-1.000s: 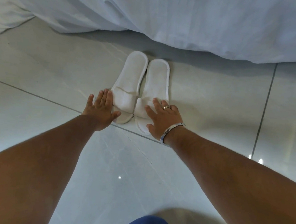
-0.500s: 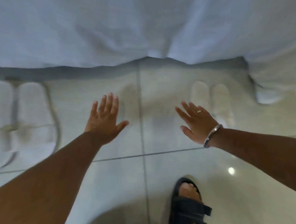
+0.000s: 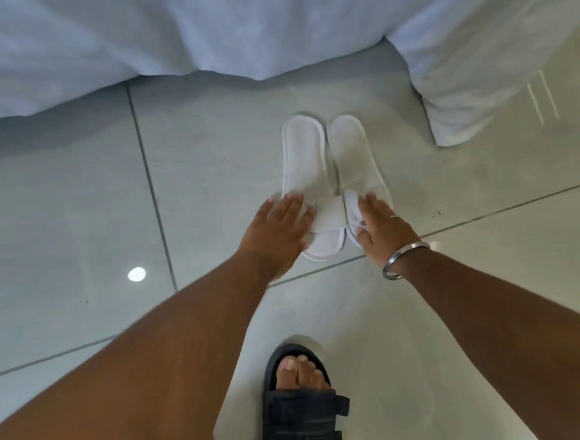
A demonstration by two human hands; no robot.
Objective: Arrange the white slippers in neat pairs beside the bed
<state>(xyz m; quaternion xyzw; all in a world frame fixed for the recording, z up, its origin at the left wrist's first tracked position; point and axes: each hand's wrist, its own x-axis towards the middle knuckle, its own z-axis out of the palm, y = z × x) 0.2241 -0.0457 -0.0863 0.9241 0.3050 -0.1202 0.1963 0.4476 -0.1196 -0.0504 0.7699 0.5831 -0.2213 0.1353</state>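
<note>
Two white slippers lie side by side on the tiled floor below the hanging white bed sheet (image 3: 158, 21), heels toward the bed. My left hand (image 3: 277, 231) rests flat on the strap and toe of the left slipper (image 3: 303, 159). The palm of my right hand (image 3: 382, 228), with a ring and a steel bangle, lies on the strap of the right slipper (image 3: 351, 152). Both hands have fingers extended and press on the slippers rather than wrap them. The toe ends are partly hidden under my hands.
Glossy grey floor tiles (image 3: 59, 203) with dark grout lines spread all round. My foot in a dark sandal (image 3: 303, 403) stands close below the slippers. A fold of white bedding (image 3: 461, 104) hangs down to the floor at the right of the pair.
The view swung right, away from the first pair. My hands, in the air half a second ago, have come down onto the second pair of slippers.
</note>
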